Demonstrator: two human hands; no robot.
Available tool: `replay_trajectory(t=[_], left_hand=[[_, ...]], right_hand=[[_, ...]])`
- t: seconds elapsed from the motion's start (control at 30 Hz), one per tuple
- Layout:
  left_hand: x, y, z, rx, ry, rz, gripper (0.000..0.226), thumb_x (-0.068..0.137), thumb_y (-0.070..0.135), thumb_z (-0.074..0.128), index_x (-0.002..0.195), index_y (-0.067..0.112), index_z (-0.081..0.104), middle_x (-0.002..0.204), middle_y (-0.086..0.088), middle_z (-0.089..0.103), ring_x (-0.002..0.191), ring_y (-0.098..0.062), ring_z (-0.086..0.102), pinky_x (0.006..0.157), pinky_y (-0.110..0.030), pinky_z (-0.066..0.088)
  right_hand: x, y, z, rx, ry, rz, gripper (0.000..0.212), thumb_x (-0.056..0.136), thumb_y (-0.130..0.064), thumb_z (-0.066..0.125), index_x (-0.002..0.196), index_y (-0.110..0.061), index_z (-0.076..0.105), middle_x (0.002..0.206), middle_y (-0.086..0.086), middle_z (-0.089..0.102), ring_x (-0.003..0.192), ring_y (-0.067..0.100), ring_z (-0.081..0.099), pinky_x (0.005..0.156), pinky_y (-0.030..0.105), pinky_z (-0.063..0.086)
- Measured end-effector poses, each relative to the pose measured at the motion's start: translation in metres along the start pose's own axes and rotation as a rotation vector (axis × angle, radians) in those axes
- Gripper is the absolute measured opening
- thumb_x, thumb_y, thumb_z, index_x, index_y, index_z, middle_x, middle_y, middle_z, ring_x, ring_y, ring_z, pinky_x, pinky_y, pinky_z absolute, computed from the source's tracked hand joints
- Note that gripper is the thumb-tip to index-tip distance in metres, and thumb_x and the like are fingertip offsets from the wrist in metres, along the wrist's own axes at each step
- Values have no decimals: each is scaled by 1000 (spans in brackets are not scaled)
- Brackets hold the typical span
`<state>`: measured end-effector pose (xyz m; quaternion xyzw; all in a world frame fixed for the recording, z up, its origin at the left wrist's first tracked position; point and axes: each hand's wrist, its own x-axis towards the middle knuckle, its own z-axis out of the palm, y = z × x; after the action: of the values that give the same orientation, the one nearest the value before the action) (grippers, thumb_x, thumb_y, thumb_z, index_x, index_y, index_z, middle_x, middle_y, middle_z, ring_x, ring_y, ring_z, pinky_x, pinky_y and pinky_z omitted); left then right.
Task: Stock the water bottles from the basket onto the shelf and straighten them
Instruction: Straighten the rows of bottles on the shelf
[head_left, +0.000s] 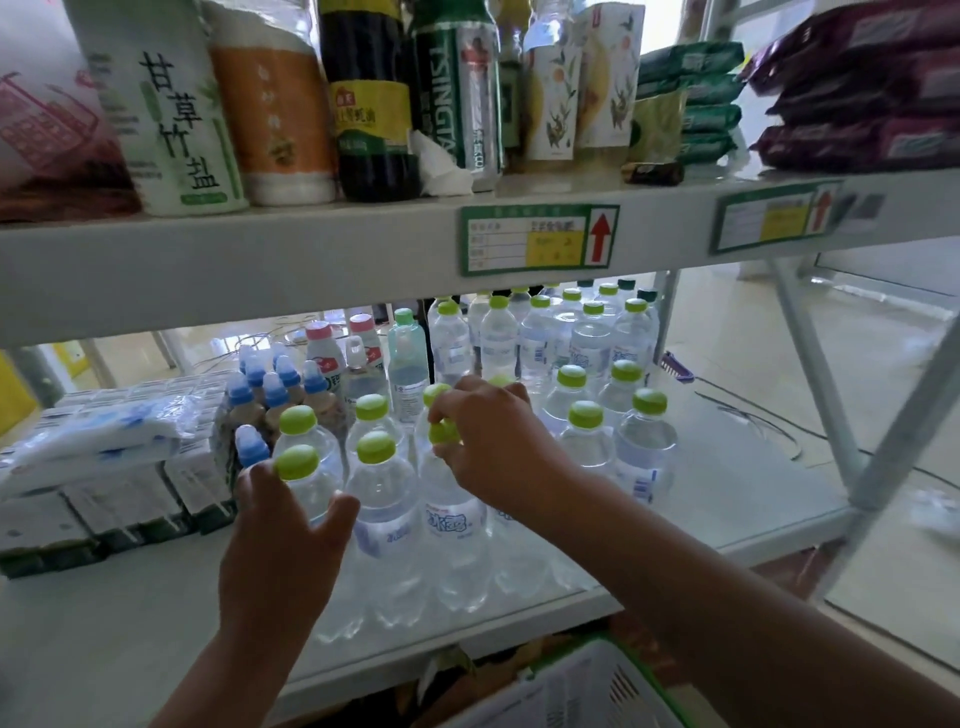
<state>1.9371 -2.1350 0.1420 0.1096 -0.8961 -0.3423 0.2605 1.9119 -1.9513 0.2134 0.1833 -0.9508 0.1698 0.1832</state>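
The left hand is wrapping thumb and fingers around the shoulder of the front-left bottle, just under its green cap, probably to nudge it into line with its neighbours. The right hand is reaching further in and pinching the cap of a bottle in the next row, its fingers curling over the top, which looks like a way of steering that bottle upright without disturbing the ones packed around it. Both hands are working among the water bottles now standing on the lower shelf, clustering in rough rows from the front edge back to a second group deeper under the upper shelf. The front rows are sitting close together, some touching, and the spacing is still looking uneven, so straightening seems to be the step in hand. To the left, blue-capped bottles are standing in a wrapped pack beside stacked cartons. Below the shelf edge, the basket is showing only a white, green-rimmed corner; whether bottles are remaining inside it cannot be told. The upper shelf is carrying sauces, a beer can and bagged goods.
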Motion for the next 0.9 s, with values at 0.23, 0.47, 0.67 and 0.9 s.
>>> replay_trajectory(t=[0.23,0.47,0.67,0.9], left_hand=[[-2,2,1,-9,0,-6,45,75,29,69,102,15,36,106,-18,51,88,-39,59,76,-47,46],[-1,5,1,32,-19,-37,52,77,27,71,111,7,36,118,-21,43,102,-44,54,80,-51,43],[-2,5,2,27,-42,-15,55,78,24,72,116,4,37,119,-23,43,105,-42,51,81,-50,43],[3,2,-2,29,-23,-9,59,76,26,74,119,4,39,118,-25,43,104,-44,50,83,-53,46]], right_hand=[[-5,7,-16,-37,33,11,42,83,-39,65,119,-18,59,122,3,60,112,22,55,97,37,30],[-17,25,-18,-304,34,75,41,87,-43,59,115,-13,62,116,10,56,113,28,47,99,43,33],[-12,37,-19,-36,34,109,35,81,-30,72,109,-10,67,112,10,61,107,24,56,85,26,39],[-13,42,-21,131,29,112,34,75,-22,79,104,-8,70,110,9,64,97,24,62,79,24,43]])
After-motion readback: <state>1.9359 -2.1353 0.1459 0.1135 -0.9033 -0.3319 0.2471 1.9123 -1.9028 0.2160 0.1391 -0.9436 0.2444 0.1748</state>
